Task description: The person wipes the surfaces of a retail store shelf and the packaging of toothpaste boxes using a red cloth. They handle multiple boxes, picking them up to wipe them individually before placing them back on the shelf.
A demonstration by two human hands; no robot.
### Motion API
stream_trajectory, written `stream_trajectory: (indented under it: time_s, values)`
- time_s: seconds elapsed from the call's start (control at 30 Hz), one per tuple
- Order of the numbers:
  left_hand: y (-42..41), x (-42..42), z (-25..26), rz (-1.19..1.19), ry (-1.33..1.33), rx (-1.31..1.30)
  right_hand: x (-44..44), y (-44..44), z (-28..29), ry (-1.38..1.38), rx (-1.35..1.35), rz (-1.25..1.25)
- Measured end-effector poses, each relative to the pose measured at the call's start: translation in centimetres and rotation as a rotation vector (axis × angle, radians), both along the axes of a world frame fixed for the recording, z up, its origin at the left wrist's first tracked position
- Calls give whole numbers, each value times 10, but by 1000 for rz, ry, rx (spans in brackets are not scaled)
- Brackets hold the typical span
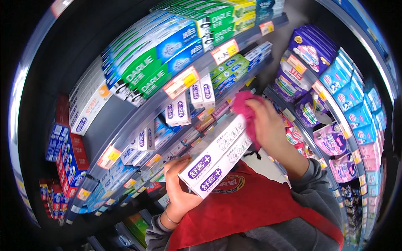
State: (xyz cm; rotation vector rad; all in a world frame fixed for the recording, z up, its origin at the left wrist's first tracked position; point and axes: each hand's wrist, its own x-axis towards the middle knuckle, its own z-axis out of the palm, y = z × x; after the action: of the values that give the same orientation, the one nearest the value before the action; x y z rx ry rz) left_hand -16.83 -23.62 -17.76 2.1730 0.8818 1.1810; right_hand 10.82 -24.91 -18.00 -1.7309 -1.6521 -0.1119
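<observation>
My left hand [182, 185] grips the near end of two white toothpaste boxes [216, 157] held side by side, tilted up toward the right. A bracelet circles that wrist. With my right hand [263, 119] I hold a crumpled pink cloth [246, 109] at the far end of the boxes; whether it touches them is partly hidden. The boxes are in front of my red apron [232, 210]. Beyond them, a shelf [119, 119] has a bare stretch between white toothpaste boxes [89, 103] and green and blue toothpaste boxes [147, 66].
Lower shelves on the left carry more white boxes [177, 109] and blue and red cartons [72, 166]. Price tags [182, 83] line the shelf edges. To the right, another shelf holds purple packs [309, 50] and light blue packs [355, 109].
</observation>
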Motion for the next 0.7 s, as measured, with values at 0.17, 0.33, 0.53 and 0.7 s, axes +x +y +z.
stream_trajectory:
  time_s: [0.17,0.33,0.53,0.7]
  values:
    - [14,53,-28,-79,-302,-407,71,-46,-43,109,-57,-226]
    - [39,146,-62,-50,-591,-522,72,-61,-68,801,-229,59]
    - [74,242,-91,169,-690,-379,84,24,-54,1010,-237,242]
    - [110,273,-104,295,-759,-246,126,96,-69,1130,-420,473]
